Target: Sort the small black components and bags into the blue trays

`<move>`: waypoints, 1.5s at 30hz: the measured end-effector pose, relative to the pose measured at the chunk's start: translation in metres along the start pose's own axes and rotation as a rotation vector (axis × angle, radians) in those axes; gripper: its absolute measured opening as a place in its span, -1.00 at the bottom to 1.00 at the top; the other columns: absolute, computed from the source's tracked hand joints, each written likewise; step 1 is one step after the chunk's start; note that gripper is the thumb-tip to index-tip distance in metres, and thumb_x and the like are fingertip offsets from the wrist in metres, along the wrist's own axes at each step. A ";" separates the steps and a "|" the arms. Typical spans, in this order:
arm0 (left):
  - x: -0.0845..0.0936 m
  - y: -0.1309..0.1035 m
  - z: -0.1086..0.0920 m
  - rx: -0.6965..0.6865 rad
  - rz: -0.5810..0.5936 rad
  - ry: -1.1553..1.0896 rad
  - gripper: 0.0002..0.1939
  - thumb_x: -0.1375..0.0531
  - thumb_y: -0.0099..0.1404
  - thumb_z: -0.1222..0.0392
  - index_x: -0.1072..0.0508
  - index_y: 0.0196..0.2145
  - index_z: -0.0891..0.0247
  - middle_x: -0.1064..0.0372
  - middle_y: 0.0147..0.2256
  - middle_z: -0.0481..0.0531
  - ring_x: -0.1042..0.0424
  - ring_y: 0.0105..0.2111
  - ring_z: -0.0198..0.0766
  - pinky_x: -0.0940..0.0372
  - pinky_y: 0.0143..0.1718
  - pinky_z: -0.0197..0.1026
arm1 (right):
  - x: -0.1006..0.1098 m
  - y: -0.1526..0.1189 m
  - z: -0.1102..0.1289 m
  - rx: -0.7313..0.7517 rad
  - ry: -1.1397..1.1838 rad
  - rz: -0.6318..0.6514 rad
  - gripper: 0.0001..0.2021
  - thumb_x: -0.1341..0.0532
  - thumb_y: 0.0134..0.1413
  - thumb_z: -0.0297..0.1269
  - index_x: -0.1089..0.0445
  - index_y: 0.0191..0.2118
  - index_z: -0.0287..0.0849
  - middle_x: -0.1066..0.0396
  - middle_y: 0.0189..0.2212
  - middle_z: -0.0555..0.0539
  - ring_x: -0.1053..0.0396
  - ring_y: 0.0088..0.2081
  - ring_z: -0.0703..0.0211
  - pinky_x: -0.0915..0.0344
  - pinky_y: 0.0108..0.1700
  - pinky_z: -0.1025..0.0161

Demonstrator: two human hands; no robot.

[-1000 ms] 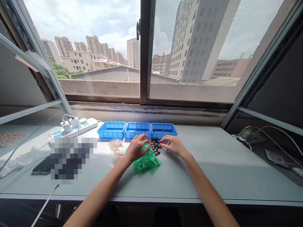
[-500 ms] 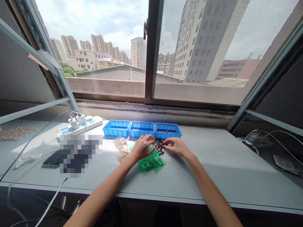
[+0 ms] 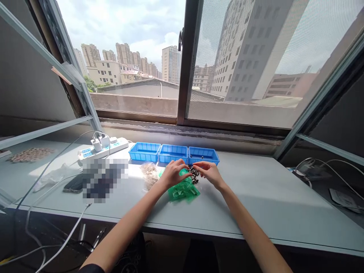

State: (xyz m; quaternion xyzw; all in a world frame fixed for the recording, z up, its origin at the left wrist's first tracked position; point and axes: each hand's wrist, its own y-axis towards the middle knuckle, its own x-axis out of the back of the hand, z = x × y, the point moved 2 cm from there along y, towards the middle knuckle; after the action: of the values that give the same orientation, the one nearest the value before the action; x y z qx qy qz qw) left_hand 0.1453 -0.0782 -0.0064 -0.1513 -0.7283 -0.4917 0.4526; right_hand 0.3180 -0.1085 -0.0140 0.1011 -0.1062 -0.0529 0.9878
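My left hand [image 3: 176, 173] hovers above the green plastic bags [image 3: 184, 192], its thumb and curved fingers apart with nothing visible between them. Just across from it, my right hand [image 3: 209, 172] has thumb and fingertips pinched together over a pile of small dark parts [image 3: 194, 177]. Whatever is in that pinch is too small to make out. Behind the hands stand three blue bins in a row: a left bin [image 3: 144, 154], a middle bin [image 3: 173, 156] and a right bin [image 3: 206, 158]. A few small dark pieces lie in the right one.
Left of the green bags lies a clear bag of pale pieces [image 3: 149, 174]. Farther left are a white power strip [image 3: 104, 150] with cables, a dark phone [image 3: 73, 184] and crumpled plastic [image 3: 54, 178]. The window ledge [image 3: 227, 139] runs behind the bins.
My right hand has lifted slightly and moved left, closer to my left hand. The whole view has shifted a little, so the bins and table appear farther right.
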 end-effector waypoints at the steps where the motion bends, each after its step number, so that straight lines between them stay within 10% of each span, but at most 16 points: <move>1: 0.000 0.000 0.000 -0.019 -0.014 0.007 -0.81 -0.18 0.26 0.04 -0.46 -0.30 0.21 -0.37 -0.31 -0.02 -0.38 -0.31 -0.27 -0.22 -0.30 -0.22 | -0.004 0.000 0.002 -0.016 0.037 0.014 -0.60 -0.33 -0.33 0.06 -0.51 -0.43 -0.19 -0.44 -0.58 -0.04 -0.19 -0.66 0.33 -0.11 -0.62 0.33; 14: 0.011 -0.001 0.002 -0.081 -0.273 0.106 -0.84 -0.11 0.31 0.17 -0.43 -0.18 0.22 -0.36 -0.28 0.02 -0.39 -0.31 -0.26 -0.32 -0.31 -0.23 | -0.018 -0.004 0.001 -0.108 0.247 0.111 -0.56 -0.38 -0.35 0.01 -0.44 -0.32 -0.18 -0.48 -0.41 -0.04 -0.19 -0.60 0.38 -0.06 -0.61 0.38; 45: 0.004 -0.002 -0.003 -0.052 -0.200 0.037 -0.85 -0.02 0.36 0.18 -0.37 -0.23 0.22 -0.32 -0.24 0.04 -0.40 -0.34 -0.30 -0.35 -0.33 -0.24 | -0.019 0.000 -0.008 -0.165 0.260 0.120 -0.57 -0.37 -0.34 -0.02 -0.44 -0.29 -0.15 -0.46 -0.40 -0.04 -0.17 -0.62 0.39 -0.07 -0.63 0.39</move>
State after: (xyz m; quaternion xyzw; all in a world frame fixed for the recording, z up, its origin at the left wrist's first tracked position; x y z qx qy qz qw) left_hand 0.1435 -0.0827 -0.0039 -0.0802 -0.7183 -0.5559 0.4107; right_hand 0.3013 -0.1046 -0.0254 0.0193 0.0215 0.0111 0.9995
